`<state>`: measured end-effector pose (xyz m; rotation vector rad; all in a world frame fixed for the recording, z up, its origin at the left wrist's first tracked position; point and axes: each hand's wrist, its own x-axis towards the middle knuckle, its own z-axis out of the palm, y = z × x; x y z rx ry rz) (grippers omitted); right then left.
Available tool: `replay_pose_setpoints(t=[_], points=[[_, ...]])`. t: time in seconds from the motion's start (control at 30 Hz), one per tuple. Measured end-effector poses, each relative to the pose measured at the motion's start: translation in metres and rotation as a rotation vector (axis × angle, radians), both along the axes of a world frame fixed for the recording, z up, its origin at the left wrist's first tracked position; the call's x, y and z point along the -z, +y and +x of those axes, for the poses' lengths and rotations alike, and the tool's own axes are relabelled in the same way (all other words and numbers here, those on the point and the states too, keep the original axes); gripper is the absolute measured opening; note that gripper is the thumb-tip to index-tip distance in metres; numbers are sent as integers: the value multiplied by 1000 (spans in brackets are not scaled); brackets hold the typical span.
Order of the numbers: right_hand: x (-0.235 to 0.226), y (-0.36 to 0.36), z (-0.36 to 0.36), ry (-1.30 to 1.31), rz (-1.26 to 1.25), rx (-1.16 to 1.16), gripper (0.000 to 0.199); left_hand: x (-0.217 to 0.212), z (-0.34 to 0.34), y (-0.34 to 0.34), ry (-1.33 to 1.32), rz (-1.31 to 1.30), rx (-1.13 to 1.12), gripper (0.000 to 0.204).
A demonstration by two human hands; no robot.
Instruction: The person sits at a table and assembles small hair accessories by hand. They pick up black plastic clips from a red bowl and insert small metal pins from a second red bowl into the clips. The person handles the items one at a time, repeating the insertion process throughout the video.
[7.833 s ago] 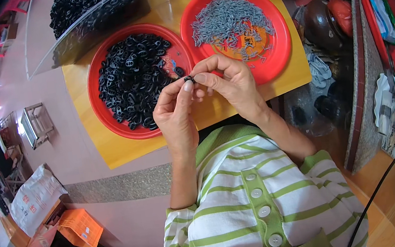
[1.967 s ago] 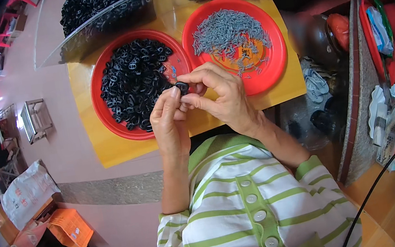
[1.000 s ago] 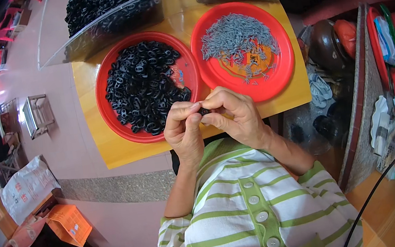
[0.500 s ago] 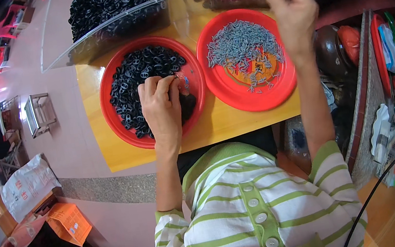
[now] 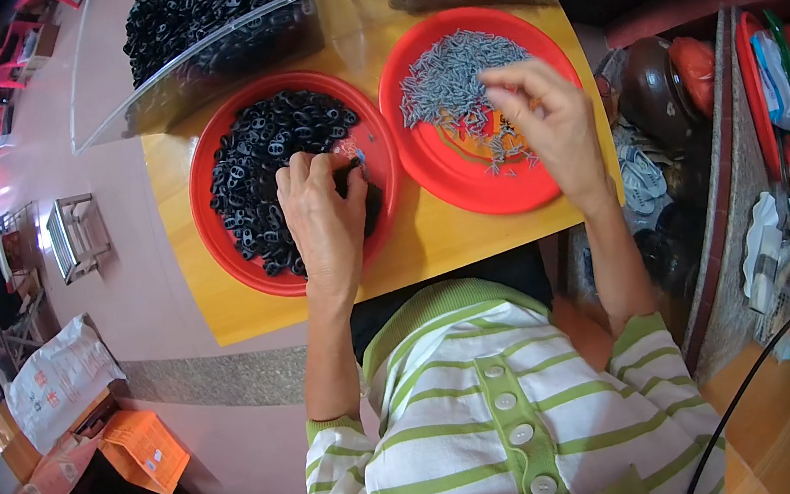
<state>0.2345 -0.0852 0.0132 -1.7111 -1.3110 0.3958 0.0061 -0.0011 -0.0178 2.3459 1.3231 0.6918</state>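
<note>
R hand (image 5: pixel 544 120) back from far bin to screws (image 5: pixel 452 77), fingers loosely apart, nothing gripped. L hand (image 5: pixel 321 212) fingers curled together into black rings (image 5: pixel 266 154), picking one.

Orange carton (image 5: pixel 145 451), white sack (image 5: pixel 58 377), metal rack (image 5: pixel 75 236)

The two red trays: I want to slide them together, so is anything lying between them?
In the head view nothing lies between the left red tray and the right red tray; their rims nearly touch on the yellow board.
</note>
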Motion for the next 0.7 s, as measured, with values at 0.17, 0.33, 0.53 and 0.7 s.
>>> replay_pose_setpoints(t=[0.17,0.33,0.53,0.7], points=[[-8,-43,-6,-170,-379,3,14,-3,-4,-7,-100,71,64,15],[5,-64,2,-279,-419,-12,20,-5,-14,-19,-318,70,23,13],[22,-46,-20,-243,-366,-59,18,10,-26,-40,-658,-257,-28,8],[16,-11,-44,-191,-193,-142,13,25,-20,-52,-723,-307,43,10]])
